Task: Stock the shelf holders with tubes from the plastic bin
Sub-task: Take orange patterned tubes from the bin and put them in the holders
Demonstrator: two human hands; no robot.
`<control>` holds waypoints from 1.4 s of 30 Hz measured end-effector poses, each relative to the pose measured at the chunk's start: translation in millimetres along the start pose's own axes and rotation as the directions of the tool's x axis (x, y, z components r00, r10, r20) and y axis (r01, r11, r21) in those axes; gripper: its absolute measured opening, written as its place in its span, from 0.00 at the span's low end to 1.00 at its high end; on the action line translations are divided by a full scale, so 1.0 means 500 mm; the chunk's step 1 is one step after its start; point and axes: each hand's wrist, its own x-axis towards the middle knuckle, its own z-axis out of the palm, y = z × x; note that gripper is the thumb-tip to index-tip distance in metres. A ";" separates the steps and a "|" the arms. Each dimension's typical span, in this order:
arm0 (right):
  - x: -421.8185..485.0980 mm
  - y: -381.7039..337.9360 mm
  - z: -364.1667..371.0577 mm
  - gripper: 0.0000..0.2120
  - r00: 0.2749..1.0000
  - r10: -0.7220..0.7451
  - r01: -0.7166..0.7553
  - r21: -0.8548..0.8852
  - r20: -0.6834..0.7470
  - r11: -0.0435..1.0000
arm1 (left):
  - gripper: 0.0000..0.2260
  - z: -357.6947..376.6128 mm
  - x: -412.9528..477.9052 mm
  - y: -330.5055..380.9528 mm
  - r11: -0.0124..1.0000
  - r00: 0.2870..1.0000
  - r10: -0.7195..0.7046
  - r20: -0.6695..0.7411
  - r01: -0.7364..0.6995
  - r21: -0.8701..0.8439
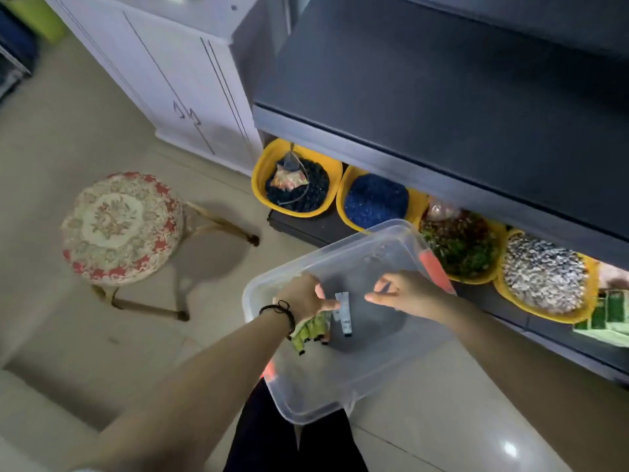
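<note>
A clear plastic bin (343, 400) sits low in front of me, tilted toward the dark shelf unit (442, 107). My left hand (301, 294), with a black wrist band, is inside the bin and closed over a bunch of green tubes (308, 332) whose black caps point toward me. A grey-blue tube (343, 313) stands beside them, touching my left thumb tip. My right hand (406, 296) hovers in the bin just right of that tube, fingers curled and apart, with nothing visibly in them. No shelf holders are in view.
Several yellow bowls (269, 165) of beads fill the bottom shelf behind the bin. Green boxes (609, 318) lie at the far right. A round floral stool (119, 226) stands on the tiled floor to the left, and a white cabinet (177, 69) behind it. The bin has orange latches (435, 270).
</note>
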 end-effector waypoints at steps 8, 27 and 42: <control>0.190 0.141 0.200 0.19 0.982 0.188 -0.181 0.274 0.001 0.945 | 0.22 0.166 0.187 -0.078 0.985 0.999 -0.033 -0.023 0.028 -0.169; 0.369 0.135 0.347 0.23 0.921 0.350 -0.321 0.181 -0.169 0.930 | 0.29 0.236 0.304 -0.119 0.910 0.990 0.141 -0.016 -0.123 0.395; 0.296 0.124 0.264 0.07 0.978 0.209 -0.183 0.439 -0.011 0.879 | 0.06 0.187 0.281 -0.092 0.930 0.964 0.228 0.133 -0.257 0.264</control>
